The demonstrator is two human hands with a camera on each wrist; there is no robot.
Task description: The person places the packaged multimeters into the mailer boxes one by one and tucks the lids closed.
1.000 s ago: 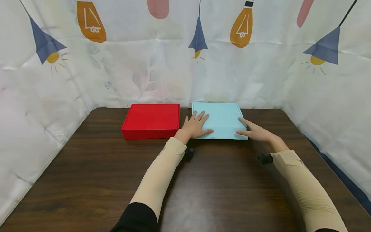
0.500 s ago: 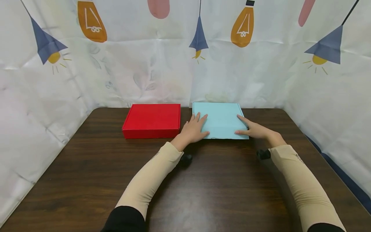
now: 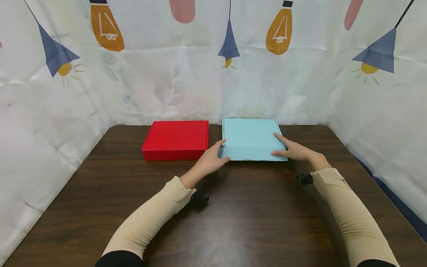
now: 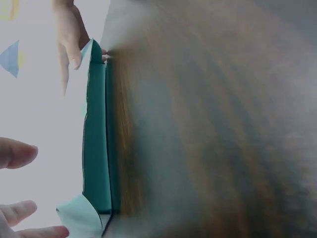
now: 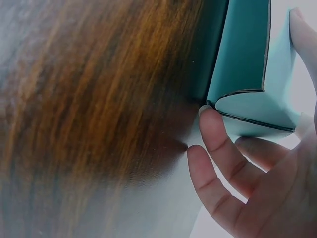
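A flat light blue cardboard box point(image 3: 251, 137) lies at the table's far side, right of centre. Its front edge overhangs a shaded teal front wall point(image 4: 96, 144), and a rounded flap point(image 5: 252, 105) shows at the corner in the right wrist view. My left hand point(image 3: 210, 159) is at the box's front left corner, thumb and fingers spread apart. Whether it touches the box cannot be told. My right hand point(image 3: 297, 151) holds the right side, with the thumb and a finger on top and other fingers point(image 5: 218, 136) curled at the lower corner.
A closed red box point(image 3: 176, 137) sits left of the blue one, a narrow gap between them. Dark wood table point(image 3: 233, 222) stretches out in front. A printed white curtain point(image 3: 193, 85) hangs right behind the table's far edge.
My left hand has slid left and toward me, off the blue box's top to its front left corner. The right hand has barely moved. Both boxes stay in place.
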